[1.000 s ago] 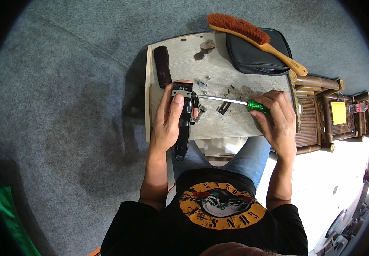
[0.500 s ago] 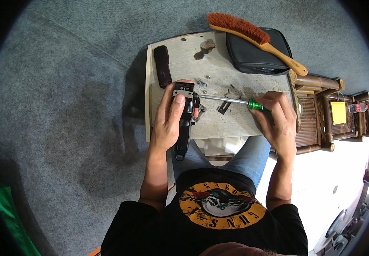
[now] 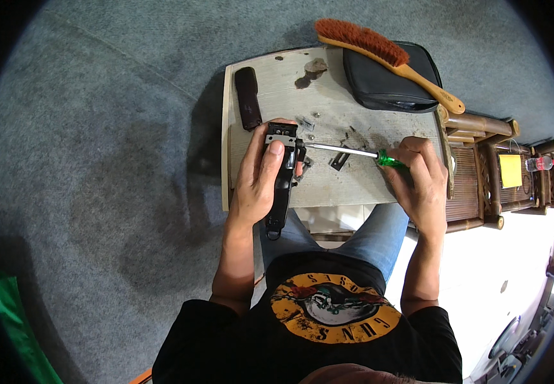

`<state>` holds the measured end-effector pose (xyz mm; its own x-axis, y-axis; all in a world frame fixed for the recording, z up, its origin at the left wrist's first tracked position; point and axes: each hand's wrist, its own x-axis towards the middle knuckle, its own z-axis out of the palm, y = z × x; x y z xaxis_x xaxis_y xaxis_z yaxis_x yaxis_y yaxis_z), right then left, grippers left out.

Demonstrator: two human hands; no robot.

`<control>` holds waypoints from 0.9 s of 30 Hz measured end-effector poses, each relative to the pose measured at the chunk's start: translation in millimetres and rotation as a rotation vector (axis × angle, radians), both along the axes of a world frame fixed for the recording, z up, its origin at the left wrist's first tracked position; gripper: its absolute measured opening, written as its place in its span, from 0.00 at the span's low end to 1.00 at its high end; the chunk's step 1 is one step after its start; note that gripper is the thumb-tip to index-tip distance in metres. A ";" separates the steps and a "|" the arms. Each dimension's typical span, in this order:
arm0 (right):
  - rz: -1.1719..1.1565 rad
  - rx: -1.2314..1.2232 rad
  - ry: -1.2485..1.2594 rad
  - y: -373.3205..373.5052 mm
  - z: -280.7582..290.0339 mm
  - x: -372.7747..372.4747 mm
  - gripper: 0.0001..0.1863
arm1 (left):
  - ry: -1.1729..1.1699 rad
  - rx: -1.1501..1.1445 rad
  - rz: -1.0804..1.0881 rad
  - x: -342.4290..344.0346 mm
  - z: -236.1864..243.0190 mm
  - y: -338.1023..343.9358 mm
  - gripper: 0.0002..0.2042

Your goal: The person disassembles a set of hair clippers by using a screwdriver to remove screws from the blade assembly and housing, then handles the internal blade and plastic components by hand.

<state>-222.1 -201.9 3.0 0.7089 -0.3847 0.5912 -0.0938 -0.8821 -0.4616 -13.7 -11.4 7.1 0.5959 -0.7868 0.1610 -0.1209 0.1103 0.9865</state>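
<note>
My left hand (image 3: 254, 185) is closed round a black hair clipper (image 3: 279, 198), its thumb on the metal plate near the head. The clipper stands roughly lengthwise to me, head away, over the near left part of the table. In my right hand (image 3: 421, 185) is a screwdriver (image 3: 347, 150), gripped by its green handle. Its steel shaft points left, and the tip meets the clipper's right side near the head. Beneath the shaft lies a dark slotted metal piece (image 3: 338, 160). A small metal part (image 3: 307, 123) and a screw (image 3: 317, 114) lie beyond the tip.
A dark elongated cover (image 3: 247, 96) lies at the table's (image 3: 270, 83) far left. At the far right a red-bristled brush (image 3: 366, 45) rests across a black zip case (image 3: 379, 83). Bamboo furniture (image 3: 466, 182) stands to the right, bearing a yellow paper (image 3: 511, 170) and a bottle (image 3: 539, 164).
The whole scene has shifted slightly rightward in view. The screwdriver tip stays at the clipper's side, and both hands keep their holds.
</note>
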 end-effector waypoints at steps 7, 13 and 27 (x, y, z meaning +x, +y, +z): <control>0.024 -0.076 0.024 -1.8 8.5 7.1 0.16 | -0.005 0.016 0.016 1.9 -0.1 1.9 0.19; 0.006 -0.026 -0.002 -3.1 -2.8 2.0 0.16 | -0.005 0.026 0.007 -1.0 4.0 1.0 0.20; 0.054 -0.083 -0.033 -3.7 8.2 4.9 0.17 | 0.029 0.018 -0.007 -2.2 4.6 0.4 0.20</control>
